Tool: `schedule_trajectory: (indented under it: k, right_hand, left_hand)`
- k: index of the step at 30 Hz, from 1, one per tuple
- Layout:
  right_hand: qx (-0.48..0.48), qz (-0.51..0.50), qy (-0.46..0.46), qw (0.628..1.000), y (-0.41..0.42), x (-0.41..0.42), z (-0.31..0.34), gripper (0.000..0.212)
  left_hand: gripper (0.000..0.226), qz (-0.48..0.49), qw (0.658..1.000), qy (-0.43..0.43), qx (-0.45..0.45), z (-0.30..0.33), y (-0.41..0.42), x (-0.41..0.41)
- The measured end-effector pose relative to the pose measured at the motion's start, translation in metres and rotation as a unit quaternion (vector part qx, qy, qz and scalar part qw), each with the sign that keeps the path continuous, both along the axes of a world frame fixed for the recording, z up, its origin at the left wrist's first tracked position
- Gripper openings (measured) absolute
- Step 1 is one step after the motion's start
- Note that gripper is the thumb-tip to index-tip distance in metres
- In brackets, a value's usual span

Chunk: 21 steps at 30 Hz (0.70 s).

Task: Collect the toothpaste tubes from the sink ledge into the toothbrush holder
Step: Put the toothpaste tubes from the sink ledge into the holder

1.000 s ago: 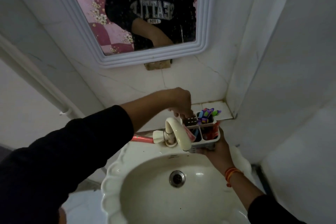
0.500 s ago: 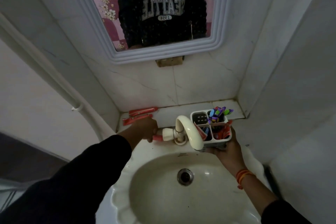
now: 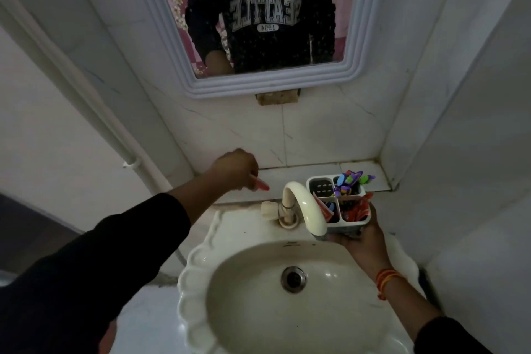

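My left hand (image 3: 235,168) is closed over the tiled sink ledge (image 3: 301,174), gripping a red toothpaste tube (image 3: 260,184) whose end sticks out to the right below my fingers. My right hand (image 3: 360,240) holds the white four-compartment toothbrush holder (image 3: 321,185) from underneath, just right of the tap. Colourful toothbrushes (image 3: 352,179) fill its back right compartment. Red tubes (image 3: 357,210) sit in its front compartments. My hand hides the part of the ledge beneath it.
A cream curved tap (image 3: 301,207) rises between my two hands at the back of the scalloped cream basin (image 3: 287,296). A framed mirror (image 3: 267,20) hangs on the tiled wall above. A white pipe (image 3: 94,112) runs down the left wall. The right wall stands close to the holder.
My left hand left the holder, dropped to the tube beside the tap handle, then rose to the ledge's left end and closed on a red tube. The holder stayed in my right hand.
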State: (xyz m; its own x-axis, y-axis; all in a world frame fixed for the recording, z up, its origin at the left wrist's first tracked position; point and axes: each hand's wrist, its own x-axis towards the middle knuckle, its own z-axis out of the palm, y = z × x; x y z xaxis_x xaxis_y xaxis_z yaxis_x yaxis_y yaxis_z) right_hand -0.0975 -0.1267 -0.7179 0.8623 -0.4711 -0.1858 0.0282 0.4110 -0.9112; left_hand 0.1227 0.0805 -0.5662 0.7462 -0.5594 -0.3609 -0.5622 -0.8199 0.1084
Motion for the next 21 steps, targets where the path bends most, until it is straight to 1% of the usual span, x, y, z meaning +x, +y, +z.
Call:
schedule_trajectory:
  k: [2, 3, 6, 7, 8, 9, 10, 11, 14, 17, 18, 21]
  right_hand:
    - [0.017, -0.005, -0.004, 1.000, 0.000, 0.001, 0.000, 0.072]
    - [0.013, -0.010, -0.001, 1.000, 0.001, 0.001, 0.001, 0.070]
    - [0.001, -0.016, 0.008, 1.000, 0.002, 0.002, 0.005, 0.062]
    - [-0.019, -0.012, 0.015, 1.000, 0.002, 0.000, 0.005, 0.063]
    - [-0.053, -0.013, 0.022, 0.998, 0.002, -0.001, 0.004, 0.069]
    - [-0.113, -0.008, 0.028, 0.993, 0.002, -0.002, 0.003, 0.080]
    - [-0.161, -0.003, 0.040, 0.986, 0.002, -0.003, 0.002, 0.092]
    - [-0.198, 0.001, 0.056, 0.979, 0.001, -0.003, 0.000, 0.100]
    - [-0.268, -0.008, 0.068, 0.961, -0.002, -0.004, -0.003, 0.105]
    - [-0.275, -0.023, 0.067, 0.959, -0.003, -0.003, -0.007, 0.104]
    - [-0.271, -0.024, 0.069, 0.960, -0.003, -0.003, -0.010, 0.102]
    - [-0.251, -0.009, 0.062, 0.966, -0.002, -0.002, -0.008, 0.093]
  left_hand:
    - [0.035, -0.010, 0.998, -0.027, -0.064, 0.031, -0.012, -0.008]
    - [0.028, -0.029, 0.995, -0.047, -0.077, 0.045, -0.019, -0.013]
    - [0.026, -0.093, 0.988, -0.086, -0.090, 0.084, -0.044, -0.037]
    - [0.026, -0.105, 0.986, -0.084, -0.099, 0.094, -0.052, -0.046]
    - [0.025, -0.115, 0.984, -0.078, -0.111, 0.102, -0.061, -0.055]
    - [0.024, -0.121, 0.983, -0.069, -0.117, 0.106, -0.069, -0.063]
    - [0.024, -0.125, 0.984, -0.056, -0.112, 0.106, -0.077, -0.071]
    - [0.024, -0.128, 0.986, -0.043, -0.099, 0.103, -0.085, -0.078]
    - [0.029, -0.166, 0.984, -0.046, -0.053, 0.081, -0.103, -0.096]
    - [0.030, -0.185, 0.981, -0.050, -0.013, 0.060, -0.113, -0.100]
    - [0.029, -0.177, 0.983, -0.032, -0.022, 0.057, -0.113, -0.097]
    - [0.024, -0.132, 0.986, 0.032, -0.098, 0.060, -0.104, -0.078]
